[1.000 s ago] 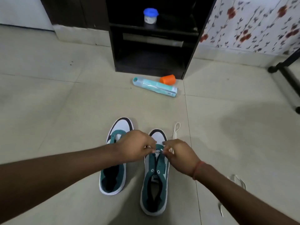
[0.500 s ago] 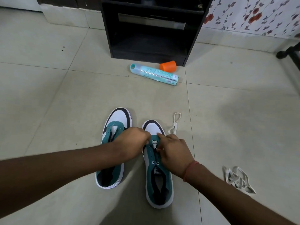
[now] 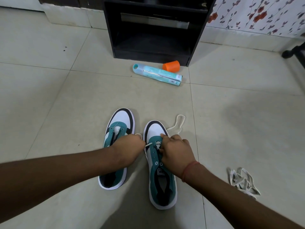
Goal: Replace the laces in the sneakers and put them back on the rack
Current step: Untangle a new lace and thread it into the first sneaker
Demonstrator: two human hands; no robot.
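Left hand (image 3: 130,147) pinches flat white lace (image 3: 148,144); right hand (image 3: 177,152) grips same lace at eyelets of right teal-and-white canvas sneaker (image 3: 160,164). Left sneaker (image 3: 118,129) just beside, w/o lace.

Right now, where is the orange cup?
In the head view the orange cup lies on its side on the floor, at the foot of the black rack, touching or nearly touching the teal tube.

Hands (image 3: 153,150) now apart, lace (image 3: 149,144) taut.
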